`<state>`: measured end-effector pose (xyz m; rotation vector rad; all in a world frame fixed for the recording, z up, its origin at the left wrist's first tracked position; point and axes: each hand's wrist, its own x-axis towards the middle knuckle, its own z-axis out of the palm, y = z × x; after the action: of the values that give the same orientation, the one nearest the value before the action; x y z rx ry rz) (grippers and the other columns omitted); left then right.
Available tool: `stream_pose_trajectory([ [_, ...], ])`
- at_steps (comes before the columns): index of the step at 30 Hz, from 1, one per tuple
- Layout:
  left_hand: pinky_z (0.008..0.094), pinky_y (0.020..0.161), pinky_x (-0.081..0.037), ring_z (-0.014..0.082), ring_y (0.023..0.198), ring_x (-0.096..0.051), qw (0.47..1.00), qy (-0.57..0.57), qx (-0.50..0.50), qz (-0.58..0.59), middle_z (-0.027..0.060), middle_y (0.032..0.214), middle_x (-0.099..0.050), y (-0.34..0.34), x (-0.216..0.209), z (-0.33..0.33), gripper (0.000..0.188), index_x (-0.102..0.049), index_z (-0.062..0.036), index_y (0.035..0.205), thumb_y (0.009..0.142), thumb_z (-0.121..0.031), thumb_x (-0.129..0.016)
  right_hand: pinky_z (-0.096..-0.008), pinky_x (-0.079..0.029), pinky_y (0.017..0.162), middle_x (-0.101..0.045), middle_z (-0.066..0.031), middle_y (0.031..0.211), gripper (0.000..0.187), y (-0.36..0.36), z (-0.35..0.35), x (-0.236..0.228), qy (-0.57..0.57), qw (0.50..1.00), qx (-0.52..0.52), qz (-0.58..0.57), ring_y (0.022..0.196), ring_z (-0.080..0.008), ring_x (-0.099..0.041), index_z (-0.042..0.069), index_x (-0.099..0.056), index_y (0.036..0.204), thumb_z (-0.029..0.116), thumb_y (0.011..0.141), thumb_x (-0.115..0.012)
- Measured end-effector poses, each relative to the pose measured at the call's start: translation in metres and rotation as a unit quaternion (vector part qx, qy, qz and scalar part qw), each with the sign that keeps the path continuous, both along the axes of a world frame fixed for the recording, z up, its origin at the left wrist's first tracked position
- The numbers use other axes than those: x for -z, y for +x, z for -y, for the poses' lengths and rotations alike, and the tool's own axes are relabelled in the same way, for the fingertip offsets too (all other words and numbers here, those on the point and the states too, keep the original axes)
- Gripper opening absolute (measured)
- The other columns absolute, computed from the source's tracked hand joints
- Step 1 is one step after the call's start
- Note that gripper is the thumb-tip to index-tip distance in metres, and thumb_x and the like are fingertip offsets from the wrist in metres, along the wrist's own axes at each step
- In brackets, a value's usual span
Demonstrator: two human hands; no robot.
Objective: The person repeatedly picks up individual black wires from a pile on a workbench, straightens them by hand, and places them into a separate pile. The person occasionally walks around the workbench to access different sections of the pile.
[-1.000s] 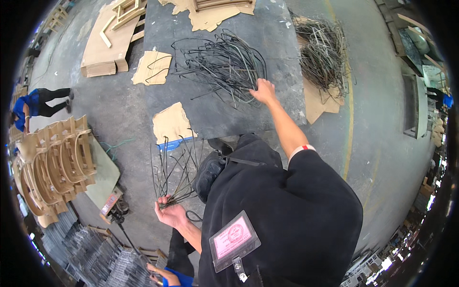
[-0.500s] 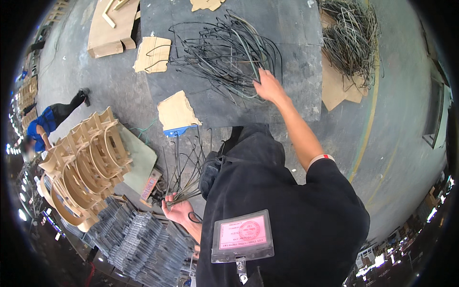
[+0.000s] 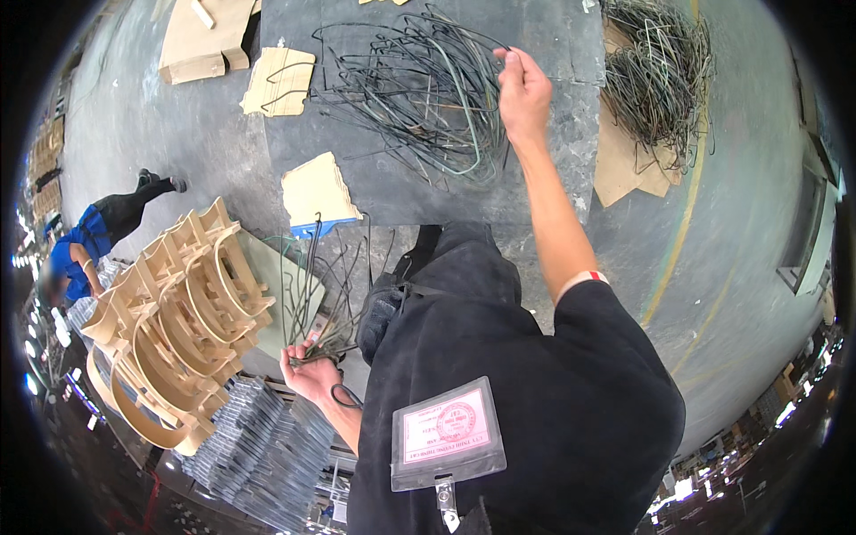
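Observation:
A loose tangle of dark and greenish bent wires [image 3: 419, 116] lies on a grey sheet-like surface [image 3: 553, 169] in front of me. At its right edge my right hand [image 3: 524, 94] is closed, thumb against fingers, on a dark wire whose other end runs into the tangle. Low on the left, my left hand [image 3: 308, 370] is closed, palm up, around the lower ends of a bundle of hooked wires [image 3: 330, 321]. These fan upward, some hooked at the tip. A dark loop hangs about my left wrist.
Torn cardboard pieces [image 3: 316, 189] lie by the tangle's left. A second wire heap [image 3: 660, 80] sits on cardboard at the right. Curved wooden frames [image 3: 178, 312] and stacked grey metal parts [image 3: 259, 446] stand left. Beyond them, a person in blue [image 3: 89, 236] bends over.
My right hand has moved up and slightly right, drawing a wire's end from the tangle's edge. My left hand, with its bundle, has shifted slightly left and up. The view has shifted a little.

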<state>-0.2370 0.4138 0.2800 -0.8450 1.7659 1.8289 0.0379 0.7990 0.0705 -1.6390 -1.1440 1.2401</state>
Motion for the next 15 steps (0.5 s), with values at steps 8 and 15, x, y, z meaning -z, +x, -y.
stream_pose_trajectory([
  [8,0.0348,0.087,-0.046,0.02,0.086,-0.054,0.996,0.018,0.078,-0.044,0.0047,0.083,-0.054,-0.138,0.007,-0.04,0.014,-0.057,-0.0031,0.089,0.1,-0.011,-0.059,-0.0393,-0.054,0.06,-0.072,-0.0159,0.081,0.014,-0.259,0.056,-0.017,0.091,0.988,-0.11,0.061,0.068,-0.0296,-0.072,0.006,-0.068,0.105,0.017,0.098,-0.064],
  [15,0.0351,0.094,-0.044,0.0196,0.087,-0.055,0.987,0.041,0.149,-0.035,0.0061,0.086,-0.059,-0.215,0.01,-0.045,0.015,-0.06,-0.0022,0.09,0.101,-0.012,-0.058,-0.0442,-0.055,0.07,-0.073,-0.0173,0.087,0.022,-0.25,-0.077,-0.004,0.056,0.956,-0.024,0.287,0.08,-0.041,-0.071,0.009,-0.075,0.1,0.023,0.098,-0.058],
])
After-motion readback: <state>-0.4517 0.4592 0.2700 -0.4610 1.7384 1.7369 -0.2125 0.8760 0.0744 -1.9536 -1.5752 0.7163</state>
